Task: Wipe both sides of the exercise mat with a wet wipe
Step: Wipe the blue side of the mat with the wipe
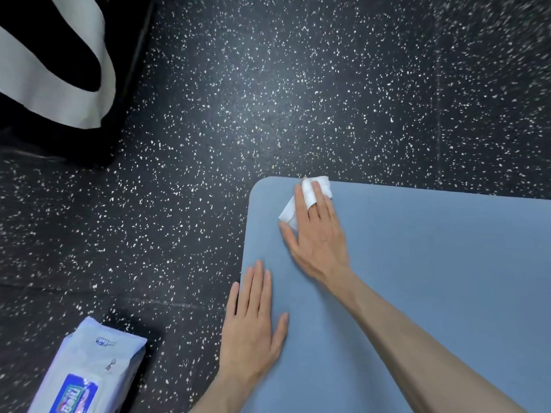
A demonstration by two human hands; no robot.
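- Your left hand (253, 329) is bare: no glove, ring or band shows on it.
- Your right hand (317, 236) is bare as well, its short trimmed nails in view.
- Both your forearms are uncovered down to the bottom edge of the view; no sleeve, cuff or watch shows on either.

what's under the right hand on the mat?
A white wet wipe, pressed onto the blue exercise mat near its far corner by the right hand. Its edges show past the fingers; the part beneath the palm is covered.
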